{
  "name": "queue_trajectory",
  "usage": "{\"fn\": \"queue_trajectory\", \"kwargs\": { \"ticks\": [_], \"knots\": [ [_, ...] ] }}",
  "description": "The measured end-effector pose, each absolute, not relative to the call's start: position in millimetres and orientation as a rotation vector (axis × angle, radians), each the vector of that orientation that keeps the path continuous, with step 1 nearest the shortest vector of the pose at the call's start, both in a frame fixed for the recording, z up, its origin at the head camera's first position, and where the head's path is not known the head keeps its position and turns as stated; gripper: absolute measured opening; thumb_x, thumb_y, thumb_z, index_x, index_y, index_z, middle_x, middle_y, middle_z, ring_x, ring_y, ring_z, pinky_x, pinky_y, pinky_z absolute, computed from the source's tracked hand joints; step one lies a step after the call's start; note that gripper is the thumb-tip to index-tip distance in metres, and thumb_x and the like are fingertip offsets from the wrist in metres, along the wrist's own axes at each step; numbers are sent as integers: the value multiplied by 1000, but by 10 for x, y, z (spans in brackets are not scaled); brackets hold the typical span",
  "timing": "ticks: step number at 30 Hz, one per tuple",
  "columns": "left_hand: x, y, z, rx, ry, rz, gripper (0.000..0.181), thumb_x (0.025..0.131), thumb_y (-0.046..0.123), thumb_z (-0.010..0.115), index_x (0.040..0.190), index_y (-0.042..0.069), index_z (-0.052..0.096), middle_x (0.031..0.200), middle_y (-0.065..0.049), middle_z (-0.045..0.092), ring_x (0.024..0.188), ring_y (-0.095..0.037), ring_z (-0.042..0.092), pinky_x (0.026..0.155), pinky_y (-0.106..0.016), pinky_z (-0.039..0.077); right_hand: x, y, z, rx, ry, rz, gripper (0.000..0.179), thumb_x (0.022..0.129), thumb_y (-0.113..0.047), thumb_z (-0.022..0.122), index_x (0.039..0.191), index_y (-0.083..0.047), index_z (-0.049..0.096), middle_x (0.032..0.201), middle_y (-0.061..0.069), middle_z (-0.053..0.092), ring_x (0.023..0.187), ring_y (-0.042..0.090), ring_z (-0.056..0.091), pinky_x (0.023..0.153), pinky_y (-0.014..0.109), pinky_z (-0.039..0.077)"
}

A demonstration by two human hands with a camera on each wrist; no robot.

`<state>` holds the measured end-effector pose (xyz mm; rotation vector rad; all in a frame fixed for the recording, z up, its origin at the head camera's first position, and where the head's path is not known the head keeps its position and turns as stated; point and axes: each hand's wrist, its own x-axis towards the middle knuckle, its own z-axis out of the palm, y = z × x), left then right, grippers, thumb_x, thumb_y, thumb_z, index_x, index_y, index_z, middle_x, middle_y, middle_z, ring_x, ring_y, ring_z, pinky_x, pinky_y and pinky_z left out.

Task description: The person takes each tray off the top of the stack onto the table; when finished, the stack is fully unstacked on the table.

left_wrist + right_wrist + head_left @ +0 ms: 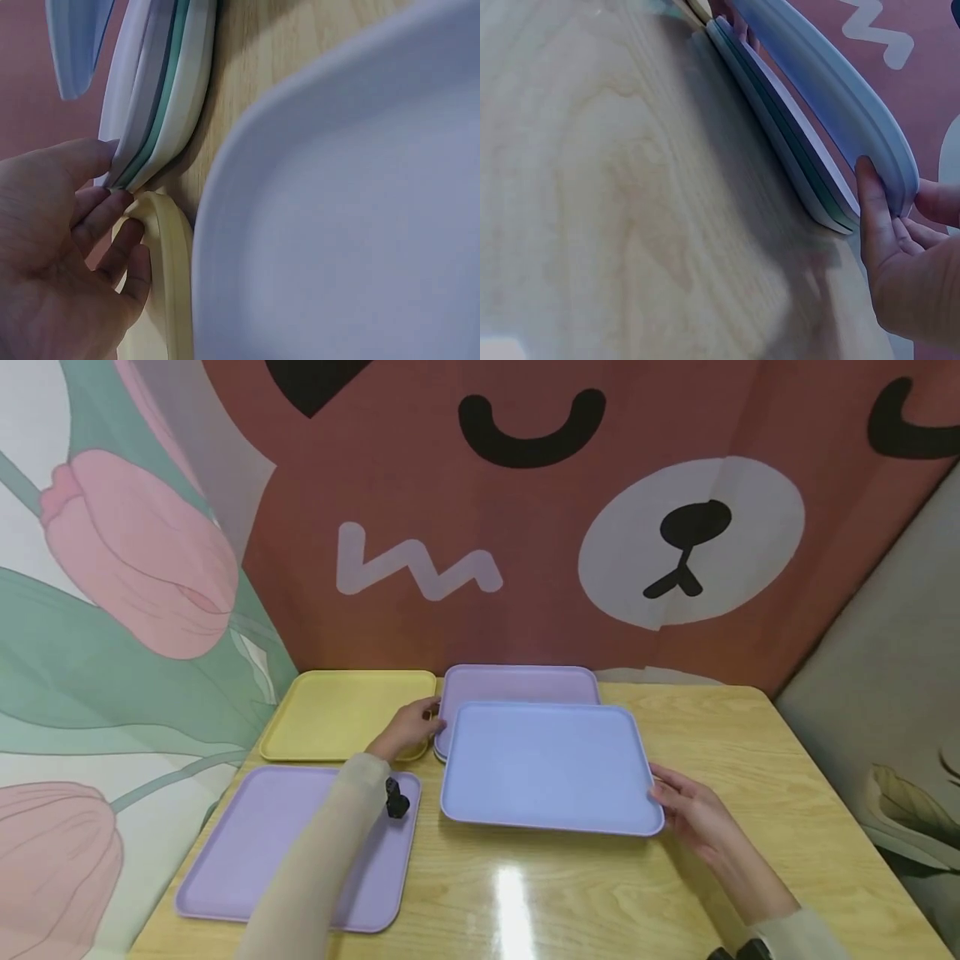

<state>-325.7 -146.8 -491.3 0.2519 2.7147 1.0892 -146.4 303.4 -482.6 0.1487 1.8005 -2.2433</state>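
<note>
A light blue tray (551, 768) is held up off the table, tilted, by my right hand (696, 810), which pinches its right edge with the thumb on one face and fingers on the other. Behind and below it lies a stack topped by a purple tray (517, 681). Green and cream rims show under that purple one in the left wrist view. My left hand (408, 727) pinches the stack's left corner between thumb and fingertips. The left hand's lower fingers lie by the rim of a yellow tray (337, 718).
Another purple tray (262, 852) lies at the table's front left, partly under my left forearm. The wooden table (600, 893) meets a wall covering with a bear face (525, 527) at the back. Flower-patterned fabric (142, 552) hangs on the left.
</note>
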Motion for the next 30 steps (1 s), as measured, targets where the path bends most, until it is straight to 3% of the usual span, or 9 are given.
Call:
{"fn": "queue_trajectory", "kwargs": {
  "ticks": [17, 26, 30],
  "knots": [
    [-3270, -1470, -4922, 257, 2707, 1061, 65, 99, 24, 65, 157, 13, 38, 147, -17, 53, 136, -33, 49, 116, -49, 37, -1107, 3122, -4937, 122, 1805, -2133, 36, 104, -9, 55, 122, -38, 64, 116, -16, 71, 102, 9, 70, 82, 30, 59],
    [-3305, -1500, -4935, 279, 2694, 1027, 63, 100, 26, 65, 157, 20, 39, 155, -15, 45, 144, -31, 41, 119, -49, 32, -975, 3165, -4993, 139, 1752, -2107, 38, 104, -8, 55, 118, -42, 65, 117, -16, 70, 104, 9, 69, 85, 32, 58],
    [-3308, -1506, -4939, 296, 2689, 1022, 63, 100, 27, 64, 158, 20, 39, 156, -15, 44, 145, -32, 39, 120, -49, 31, -917, 3154, -5014, 141, 1752, -2078, 38, 104, -9, 55, 127, -38, 61, 118, -15, 70, 105, 10, 68, 85, 33, 59]
  ]
}}
